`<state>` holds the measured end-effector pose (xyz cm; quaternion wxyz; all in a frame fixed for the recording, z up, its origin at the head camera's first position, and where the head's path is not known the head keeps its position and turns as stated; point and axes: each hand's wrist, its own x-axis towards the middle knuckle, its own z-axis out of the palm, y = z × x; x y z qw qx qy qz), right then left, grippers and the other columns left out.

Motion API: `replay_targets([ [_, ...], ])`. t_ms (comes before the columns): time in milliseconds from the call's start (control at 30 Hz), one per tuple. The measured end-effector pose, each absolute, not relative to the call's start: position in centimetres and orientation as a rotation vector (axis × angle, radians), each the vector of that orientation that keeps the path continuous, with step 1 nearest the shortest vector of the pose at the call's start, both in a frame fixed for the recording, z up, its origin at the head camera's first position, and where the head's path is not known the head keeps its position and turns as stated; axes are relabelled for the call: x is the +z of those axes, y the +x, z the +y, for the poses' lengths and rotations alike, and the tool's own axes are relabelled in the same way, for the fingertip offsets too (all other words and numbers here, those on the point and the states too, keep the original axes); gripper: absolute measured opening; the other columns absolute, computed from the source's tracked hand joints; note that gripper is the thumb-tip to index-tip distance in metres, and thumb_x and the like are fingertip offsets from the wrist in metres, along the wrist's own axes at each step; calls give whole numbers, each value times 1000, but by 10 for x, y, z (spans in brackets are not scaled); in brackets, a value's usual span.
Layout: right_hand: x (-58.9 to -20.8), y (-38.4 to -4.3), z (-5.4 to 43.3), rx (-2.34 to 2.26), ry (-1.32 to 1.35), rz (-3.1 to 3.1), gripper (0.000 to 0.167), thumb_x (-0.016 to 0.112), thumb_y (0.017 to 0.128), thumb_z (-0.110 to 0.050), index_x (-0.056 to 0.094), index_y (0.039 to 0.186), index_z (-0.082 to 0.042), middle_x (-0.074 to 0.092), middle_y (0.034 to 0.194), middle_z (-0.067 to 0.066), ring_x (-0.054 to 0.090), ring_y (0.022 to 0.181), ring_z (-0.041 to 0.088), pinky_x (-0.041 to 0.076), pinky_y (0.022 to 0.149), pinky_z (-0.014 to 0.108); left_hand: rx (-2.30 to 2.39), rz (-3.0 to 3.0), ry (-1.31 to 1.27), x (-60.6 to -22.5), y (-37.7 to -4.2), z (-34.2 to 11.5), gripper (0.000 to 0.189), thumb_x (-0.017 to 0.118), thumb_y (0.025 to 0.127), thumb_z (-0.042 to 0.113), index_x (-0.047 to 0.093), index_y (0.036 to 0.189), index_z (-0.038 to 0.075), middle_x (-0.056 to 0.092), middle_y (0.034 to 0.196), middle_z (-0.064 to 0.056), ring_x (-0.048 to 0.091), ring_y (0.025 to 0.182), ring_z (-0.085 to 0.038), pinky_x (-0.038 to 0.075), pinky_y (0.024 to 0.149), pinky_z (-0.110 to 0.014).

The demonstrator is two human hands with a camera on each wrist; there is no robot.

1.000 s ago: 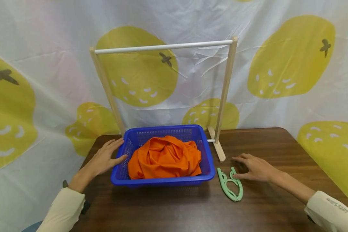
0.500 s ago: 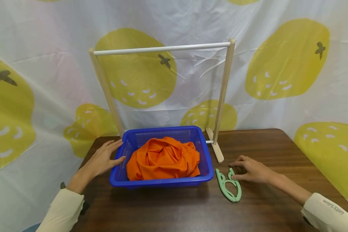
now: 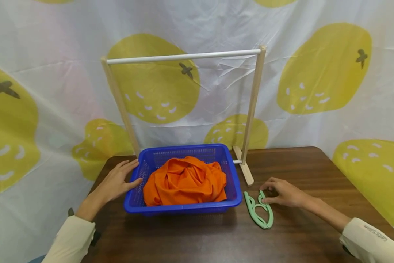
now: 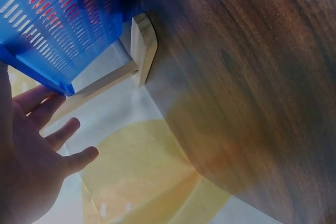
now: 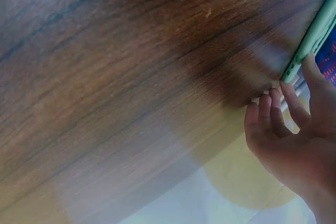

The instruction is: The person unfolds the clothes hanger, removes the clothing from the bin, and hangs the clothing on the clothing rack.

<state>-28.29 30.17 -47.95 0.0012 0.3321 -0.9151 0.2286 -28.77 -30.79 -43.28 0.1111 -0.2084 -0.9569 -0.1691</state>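
A blue plastic basket (image 3: pixel 183 208) stands on the table with a crumpled orange cloth (image 3: pixel 187 182) inside. My left hand (image 3: pixel 113 184) rests its fingers on the basket's left rim, thumb reaching over it; in the left wrist view the fingers are spread and fairly straight under the rim. To the basket's right lies a folded pale green clothes hanger (image 3: pixel 259 215). My right hand (image 3: pixel 283 193) pinches the far tip of its right arm between thumb and index finger. The right wrist view shows the green hanger (image 5: pixel 312 35) edge-on, with the other fingers curled beside it.
A small wooden rack with a white rod (image 3: pixel 183 57) rises behind the basket, its right foot (image 3: pixel 247 173) on the brown table (image 3: pixel 216 237). A white curtain with yellow fruit prints (image 3: pixel 321 73) hangs close behind the table and along its sides.
My right hand has moved in on the hanger, and its thumb and index finger have come together on the tip. The left hand stays at the basket rim. The view has shifted slightly.
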Motion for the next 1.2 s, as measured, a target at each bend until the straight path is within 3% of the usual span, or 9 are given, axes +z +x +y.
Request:
replay_targets([
  [200, -480, -282, 303, 740, 1052, -2851, 39, 84, 89, -34, 73, 112, -6, 66, 110, 6, 61, 96, 22, 55, 81, 38, -490, -2801, -622, -432, -287, -306, 71, 75, 95, 35, 51, 151, -1, 46, 158, -20, 35, 146, -48, 30, 115, -70],
  [633, -481, -281, 302, 844, 1058, -2808, 32, 84, 90, -22, 69, 110, -2, 63, 98, 3, 57, 86, 16, 52, 72, 32, -501, -2813, -616, -431, -285, -306, 71, 73, 97, 36, 50, 152, -1, 46, 158, -21, 32, 147, -48, 28, 114, -72],
  [800, -480, -281, 302, 936, 1021, -2826, 27, 83, 90, -20, 69, 106, -3, 67, 95, 3, 62, 85, 18, 54, 70, 27, -502, -2812, -616, -431, -284, -307, 70, 73, 97, 36, 50, 152, -1, 46, 157, -21, 31, 147, -49, 27, 113, -73],
  [1200, -476, -285, 309, 1172, 922, -2881, 28, 80, 93, -16, 64, 108, 0, 72, 97, 4, 70, 89, 11, 60, 76, 28, -494, -2818, -610, -430, -284, -307, 72, 71, 98, 42, 50, 153, 1, 47, 157, -21, 31, 148, -48, 27, 113, -74],
])
